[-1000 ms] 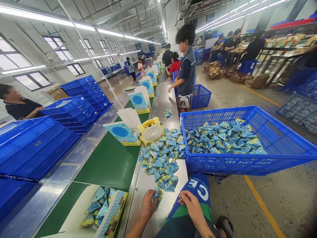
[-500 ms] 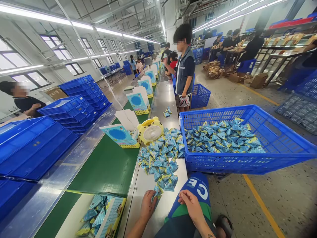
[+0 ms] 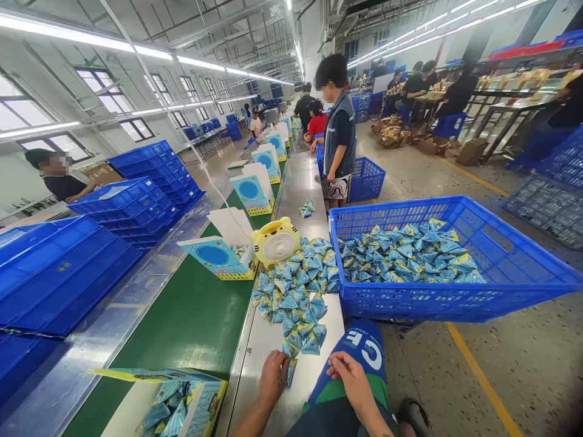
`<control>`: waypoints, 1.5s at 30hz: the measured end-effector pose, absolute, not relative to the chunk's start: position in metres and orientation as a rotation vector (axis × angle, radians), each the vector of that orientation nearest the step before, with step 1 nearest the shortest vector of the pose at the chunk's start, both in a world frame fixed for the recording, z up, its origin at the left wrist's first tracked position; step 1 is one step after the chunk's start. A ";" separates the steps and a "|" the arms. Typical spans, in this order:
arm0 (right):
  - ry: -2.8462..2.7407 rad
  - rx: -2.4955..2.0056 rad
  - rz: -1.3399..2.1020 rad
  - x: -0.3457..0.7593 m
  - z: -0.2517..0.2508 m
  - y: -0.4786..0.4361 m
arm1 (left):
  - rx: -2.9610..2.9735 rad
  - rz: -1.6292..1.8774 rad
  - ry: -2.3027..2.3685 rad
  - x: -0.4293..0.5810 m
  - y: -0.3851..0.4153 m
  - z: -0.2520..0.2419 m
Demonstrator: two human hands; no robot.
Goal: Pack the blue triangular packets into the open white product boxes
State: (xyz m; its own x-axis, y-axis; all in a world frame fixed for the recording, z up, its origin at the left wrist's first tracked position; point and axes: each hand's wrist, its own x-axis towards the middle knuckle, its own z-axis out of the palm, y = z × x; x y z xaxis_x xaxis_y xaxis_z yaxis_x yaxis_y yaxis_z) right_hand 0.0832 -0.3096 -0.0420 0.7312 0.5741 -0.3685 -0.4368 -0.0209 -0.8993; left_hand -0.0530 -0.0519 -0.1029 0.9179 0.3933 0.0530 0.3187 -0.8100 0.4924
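small blue-and-yellow foil triangular sachet (image 3: pixel 291 371) | pinched in left hand (image 3: pixel 274 377), lower centre of frame | loose heap of matching sachets (image 3: pixel 296 300) | just above it, piled unevenly on steel counter (image 3: pixel 314 388)

Sachets (image 3: pixel 298 315): teal, yellow corners. Crate (image 3: pixel 437 306): blue mesh. Belt (image 3: pixel 195 315): dark green. Fan (image 3: pixel 276 243): yellow, tiger face. My shorts (image 3: pixel 359 361): blue, green band, white lettering.
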 end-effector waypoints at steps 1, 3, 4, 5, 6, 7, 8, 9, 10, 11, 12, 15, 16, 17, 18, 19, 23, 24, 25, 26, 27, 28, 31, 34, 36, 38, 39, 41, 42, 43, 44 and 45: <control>-0.127 -1.374 0.812 0.083 -0.043 -0.309 | 2.594 0.199 0.512 -0.052 -0.053 -0.103; -0.132 -1.381 0.812 0.084 -0.043 -0.310 | 2.592 0.180 0.517 -0.050 -0.054 -0.102; -0.133 -1.384 0.810 0.084 -0.043 -0.310 | 2.587 0.170 0.521 -0.049 -0.054 -0.101; -0.132 -1.384 0.806 0.084 -0.042 -0.310 | 2.580 0.160 0.522 -0.048 -0.055 -0.101; -0.129 -1.382 0.801 0.084 -0.042 -0.310 | 2.570 0.149 0.522 -0.048 -0.055 -0.100; -0.126 -1.380 0.796 0.084 -0.041 -0.310 | 2.558 0.140 0.523 -0.047 -0.055 -0.100; -0.121 -1.378 0.792 0.084 -0.040 -0.309 | 2.546 0.129 0.524 -0.047 -0.055 -0.100; -0.118 -1.376 0.788 0.084 -0.038 -0.309 | 2.536 0.121 0.529 -0.046 -0.055 -0.099; -0.116 -1.377 0.783 0.084 -0.038 -0.309 | 2.529 0.115 0.535 -0.046 -0.055 -0.099; -0.113 -1.377 0.781 0.084 -0.037 -0.309 | 2.524 0.111 0.540 -0.045 -0.055 -0.098; -0.111 -1.377 0.776 0.084 -0.036 -0.309 | 2.521 0.107 0.543 -0.044 -0.054 -0.098; -0.111 -1.385 0.756 0.083 -0.035 -0.308 | 2.504 0.109 0.539 -0.042 -0.054 -0.097; -0.112 -1.390 0.743 0.083 -0.035 -0.308 | 2.493 0.111 0.536 -0.041 -0.053 -0.096; -0.112 -1.393 0.731 0.082 -0.034 -0.307 | 2.481 0.114 0.535 -0.041 -0.053 -0.096; -0.110 -1.393 0.720 0.081 -0.033 -0.307 | 2.469 0.116 0.535 -0.041 -0.052 -0.096; -0.106 -1.389 0.712 0.080 -0.032 -0.306 | 2.458 0.117 0.535 -0.041 -0.052 -0.096; -0.081 -1.367 0.696 0.077 -0.029 -0.304 | 2.404 0.118 0.528 -0.042 -0.048 -0.099; -0.075 -1.362 0.691 0.077 -0.029 -0.303 | 2.391 0.119 0.523 -0.042 -0.047 -0.100; -0.072 -1.356 0.685 0.076 -0.029 -0.303 | 2.379 0.121 0.521 -0.042 -0.047 -0.100; -0.067 -1.348 0.679 0.076 -0.030 -0.302 | 2.372 0.122 0.520 -0.042 -0.046 -0.101; -0.063 -1.343 0.674 0.076 -0.031 -0.301 | 2.369 0.124 0.520 -0.042 -0.045 -0.101; -0.062 -1.341 0.671 0.076 -0.031 -0.300 | 2.368 0.124 0.523 -0.042 -0.045 -0.101; -0.059 -1.343 0.666 0.075 -0.034 -0.297 | 2.363 0.104 0.543 -0.043 -0.043 -0.101; -0.033 -1.338 0.654 0.074 -0.034 -0.293 | 2.330 0.056 0.565 -0.044 -0.039 -0.101; -0.015 -1.339 0.649 0.074 -0.034 -0.291 | 2.291 0.023 0.599 -0.043 -0.036 -0.101; -0.008 -1.346 0.646 0.075 -0.034 -0.290 | 2.252 0.007 0.652 -0.041 -0.035 -0.102; -0.007 -1.349 0.644 0.075 -0.034 -0.289 | 2.238 0.005 0.674 -0.041 -0.035 -0.103; -0.015 -1.351 0.637 0.075 -0.035 -0.289 | 2.229 0.005 0.698 -0.040 -0.036 -0.106; -0.022 -1.352 0.634 0.075 -0.036 -0.289 | 2.233 0.002 0.702 -0.040 -0.037 -0.108; -0.031 -1.352 0.632 0.075 -0.037 -0.289 | 2.241 -0.001 0.707 -0.040 -0.037 -0.110; -0.039 -1.352 0.632 0.075 -0.039 -0.289 | 2.252 -0.001 0.712 -0.040 -0.037 -0.111; -0.046 -1.351 0.635 0.076 -0.040 -0.290 | 2.262 -0.005 0.720 -0.040 -0.037 -0.112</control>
